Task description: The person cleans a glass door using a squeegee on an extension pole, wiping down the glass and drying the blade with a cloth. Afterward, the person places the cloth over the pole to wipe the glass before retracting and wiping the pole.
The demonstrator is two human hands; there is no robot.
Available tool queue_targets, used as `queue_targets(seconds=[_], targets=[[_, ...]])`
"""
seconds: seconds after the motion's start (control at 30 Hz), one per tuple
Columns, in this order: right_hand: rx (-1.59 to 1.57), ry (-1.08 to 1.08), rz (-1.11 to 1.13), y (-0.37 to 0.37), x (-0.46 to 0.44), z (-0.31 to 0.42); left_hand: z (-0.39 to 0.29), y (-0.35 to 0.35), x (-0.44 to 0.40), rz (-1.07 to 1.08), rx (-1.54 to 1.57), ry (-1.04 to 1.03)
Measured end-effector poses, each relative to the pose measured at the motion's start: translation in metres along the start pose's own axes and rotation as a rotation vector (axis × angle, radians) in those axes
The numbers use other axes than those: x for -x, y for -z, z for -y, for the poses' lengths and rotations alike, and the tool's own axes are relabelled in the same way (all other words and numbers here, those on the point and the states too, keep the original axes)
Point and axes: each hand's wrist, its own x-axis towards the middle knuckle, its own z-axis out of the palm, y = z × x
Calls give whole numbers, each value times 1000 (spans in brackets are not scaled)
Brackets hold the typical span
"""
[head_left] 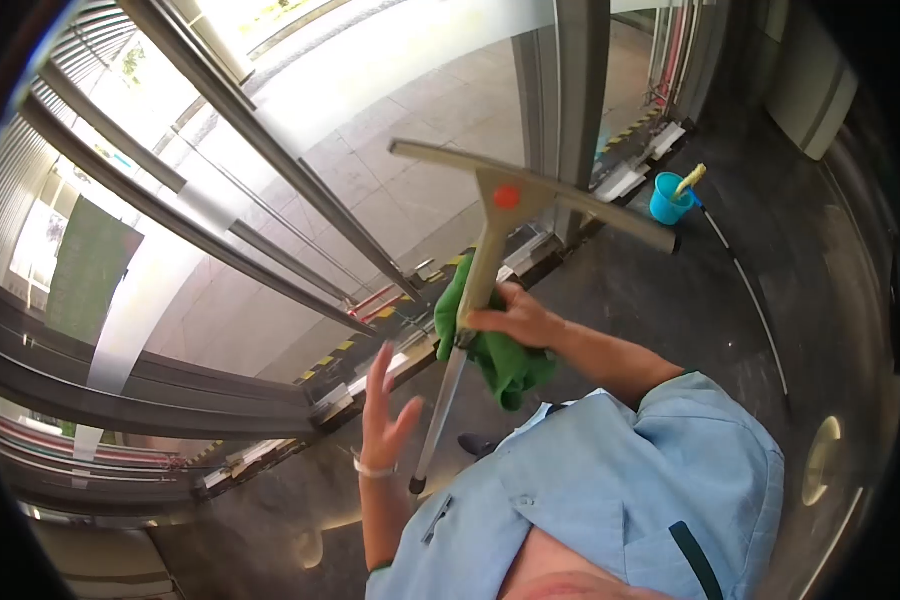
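My right hand (520, 318) is wrapped round the handle of a squeegee (490, 235), just below its wide head. The T-shaped head, marked with an orange dot, points up and away from me, its blade slanting across the middle of the view. A metal pole (440, 420) runs down from the handle to a black tip near my chest. Bunched in the same hand, a green cloth (515, 370) hangs below and behind the handle. My left hand (380, 420) is raised left of the pole, fingers spread, holding nothing; a light band circles its wrist.
Glass panels with metal frames (580, 110) stand ahead and to the left. On the dark floor (650, 330) at right is a blue bucket (668, 200) with a yellow fluffy item (690, 180) at its rim. A long thin pole (745, 280) lies beside it.
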Motion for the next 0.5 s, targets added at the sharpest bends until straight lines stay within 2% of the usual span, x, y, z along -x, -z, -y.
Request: queue_targets(seconds=[0.07,0.13,0.2,0.23,0.3,0.33,0.37,0.4,0.43,0.47,0.5], targets=[[67,25,-18,-6,23,-20,-37,-46,-52,145,-34,-67],[140,40,-28,-7,42,-41,-25,-90,-90,337,-131,-85],[531,350,-263,-8,56,-66,-14,-110,-109,599,-114,103],[552,284,-278,-11,67,-42,-3,-118,-109,584,-102,118],[452,-334,97,8,87,-3,31,-131,-103,341,-17,108],[328,-431,59,17,107,4,52,-129,-101,165,-199,160],[221,-510,-5,33,121,19,55,-127,-98,134,-115,249],[234,-499,-184,33,128,54,58,-126,-94,111,-28,337],[274,-381,-525,40,137,66,63,-128,-89,110,-19,342],[107,-75,-508,62,138,73,69,-132,-82,78,-183,265],[82,58,-584,57,131,99,72,-135,-75,53,-350,184]])
